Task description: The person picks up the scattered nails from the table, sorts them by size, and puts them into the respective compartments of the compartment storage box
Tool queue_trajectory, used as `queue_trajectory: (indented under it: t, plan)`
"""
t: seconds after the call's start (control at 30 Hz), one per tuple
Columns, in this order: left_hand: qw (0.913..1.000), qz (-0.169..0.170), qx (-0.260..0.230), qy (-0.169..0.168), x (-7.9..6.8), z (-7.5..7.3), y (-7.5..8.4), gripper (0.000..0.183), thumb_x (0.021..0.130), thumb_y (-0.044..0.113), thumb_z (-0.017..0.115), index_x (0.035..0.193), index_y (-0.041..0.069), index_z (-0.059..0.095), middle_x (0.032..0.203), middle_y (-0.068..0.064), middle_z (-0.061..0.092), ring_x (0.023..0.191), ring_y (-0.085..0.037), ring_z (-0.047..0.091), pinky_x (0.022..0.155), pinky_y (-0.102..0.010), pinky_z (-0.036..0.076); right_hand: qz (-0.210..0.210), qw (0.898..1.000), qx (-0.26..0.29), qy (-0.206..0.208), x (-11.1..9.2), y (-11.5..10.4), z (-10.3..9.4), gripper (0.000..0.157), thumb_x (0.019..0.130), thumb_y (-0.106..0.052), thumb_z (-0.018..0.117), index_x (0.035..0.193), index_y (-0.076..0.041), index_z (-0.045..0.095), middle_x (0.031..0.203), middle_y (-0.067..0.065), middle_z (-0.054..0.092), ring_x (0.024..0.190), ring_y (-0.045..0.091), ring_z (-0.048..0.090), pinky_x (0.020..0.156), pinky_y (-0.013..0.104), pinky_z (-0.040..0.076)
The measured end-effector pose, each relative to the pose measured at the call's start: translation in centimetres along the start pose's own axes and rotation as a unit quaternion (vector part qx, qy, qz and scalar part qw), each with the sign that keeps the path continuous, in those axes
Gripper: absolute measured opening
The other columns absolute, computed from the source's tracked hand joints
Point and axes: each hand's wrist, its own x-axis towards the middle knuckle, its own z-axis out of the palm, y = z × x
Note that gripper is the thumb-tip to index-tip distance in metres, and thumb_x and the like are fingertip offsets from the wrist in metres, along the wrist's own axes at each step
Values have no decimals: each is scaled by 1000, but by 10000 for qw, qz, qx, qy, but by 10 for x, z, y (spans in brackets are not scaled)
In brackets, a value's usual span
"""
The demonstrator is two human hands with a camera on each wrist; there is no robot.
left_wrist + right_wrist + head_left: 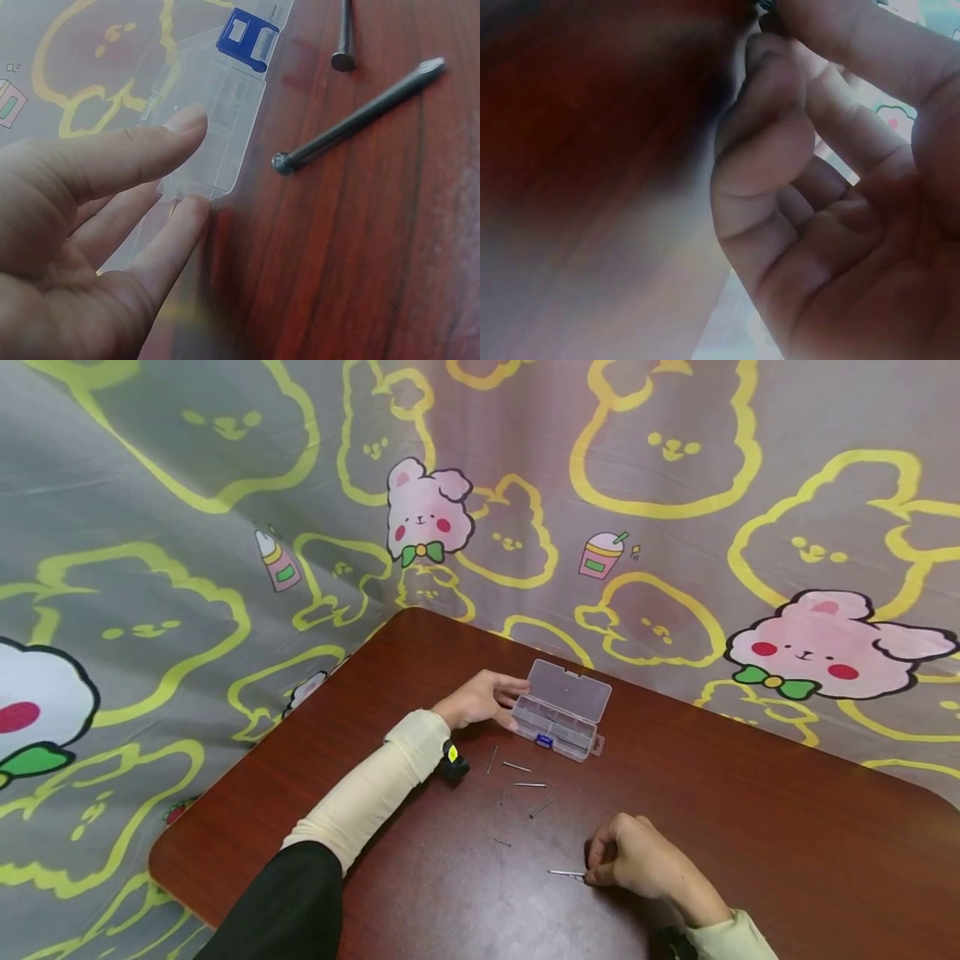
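A clear plastic compartment box (555, 727) stands on the table with its lid (570, 693) raised at the back. My left hand (480, 700) holds the left end of the box. In the left wrist view, the thumb (161, 142) lies over the clear wall, with other fingers around the end near the blue latch (247, 37). My right hand (633, 860), closer to the front, pinches a nail (564, 872) between thumb and forefinger. Its shank sticks out to the left, low over the tabletop. In the right wrist view, curled fingers (765, 142) fill much of the picture and hide most of the pinch.
Several loose nails lie between the hands, among them a thick one (360, 116) beside the box and one (542, 807) farther forward. A tiny one (502, 842) lies nearest the front. The brown table (750, 810) backs onto a patterned curtain (510, 435).
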Motion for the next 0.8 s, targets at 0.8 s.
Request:
queue_trajectory:
  t: [0.8]
  plan:
    - [10000,-60,-10,64,-1,1,1,83,71,-12,86,145,5,54,140,-9,59,122,-29,59,85,-33,58,-699,9958,157,-570,3,1,-8,30,84,4,67,72,-23,63,62,-18,53,54,-3,45,47,20,40]
